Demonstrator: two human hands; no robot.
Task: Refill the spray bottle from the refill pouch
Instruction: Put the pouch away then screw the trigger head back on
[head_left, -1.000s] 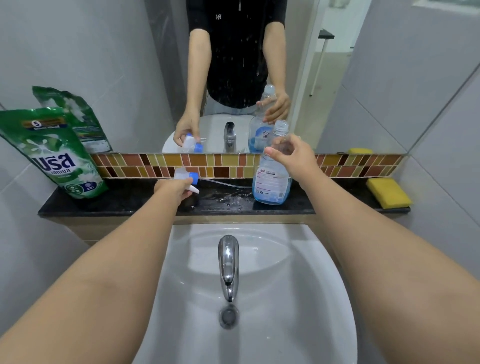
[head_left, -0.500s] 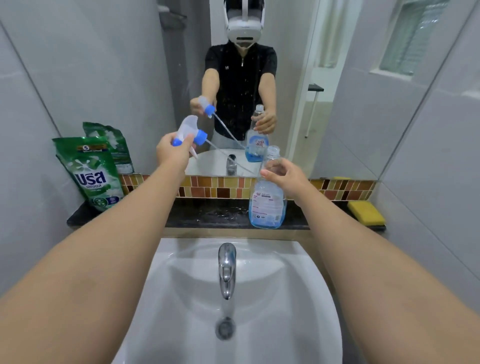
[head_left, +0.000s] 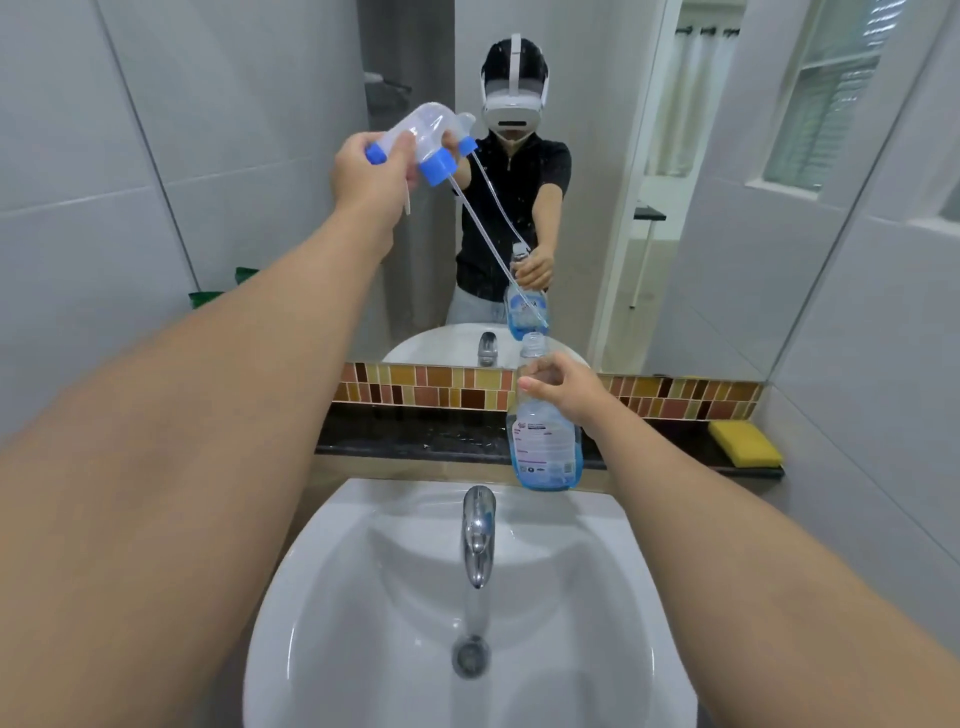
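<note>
My left hand (head_left: 369, 174) is raised high at the upper left, shut on the clear spray head (head_left: 418, 137) with blue collar and nozzle. Its thin dip tube (head_left: 485, 239) slants down to the right, its end just above the open neck of the bottle. The clear spray bottle (head_left: 543, 441), with blue liquid in it and a white label, is held by its shoulder in my right hand (head_left: 563, 389), its base over the front edge of the dark ledge. Of the green refill pouch (head_left: 244, 273) only a corner shows above my left forearm.
A white basin (head_left: 395, 597) with a chrome tap (head_left: 478, 535) lies below. The dark wet ledge (head_left: 415, 441) carries a yellow sponge (head_left: 745, 441) at the right. A mirror above the tiled strip (head_left: 431, 387) reflects the person and both hands. Grey tiled walls close in on both sides.
My left hand has lifted the spray head from the ledge up high, bringing the tube's end above the bottle's neck. The right hand keeps hold of the bottle. The view has tilted up.
</note>
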